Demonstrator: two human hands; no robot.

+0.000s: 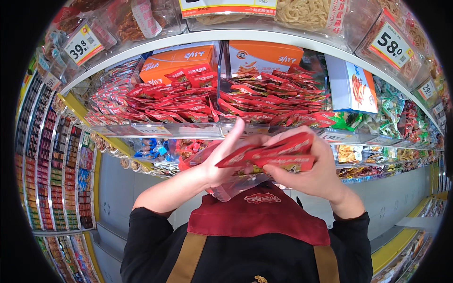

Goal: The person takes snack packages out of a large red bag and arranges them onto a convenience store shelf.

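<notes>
My right hand (pixel 315 169) grips several small red snack packets (pixel 283 152), fanned out in front of my chest. My left hand (pixel 219 164) is at the packets' left end with its thumb raised. Its other fingers are partly hidden behind the packets, so its grip is unclear. A clear plastic bag with red parts (pixel 235 185) shows below the packets and on both sides of my left wrist. Just beyond my hands, similar red packets fill a left shelf compartment (pixel 177 106) and a right one (pixel 272 99), both behind a clear front lip (pixel 189 131).
Orange display boxes (pixel 177 63) stand behind the packets. A white-and-orange box (pixel 350 85) stands to their right. A white shelf edge (pixel 247 35) overhangs them, carrying bagged dried food (pixel 304 16). Lower shelves hold blue packets (pixel 152 148). Stocked racks (pixel 53 159) line the left.
</notes>
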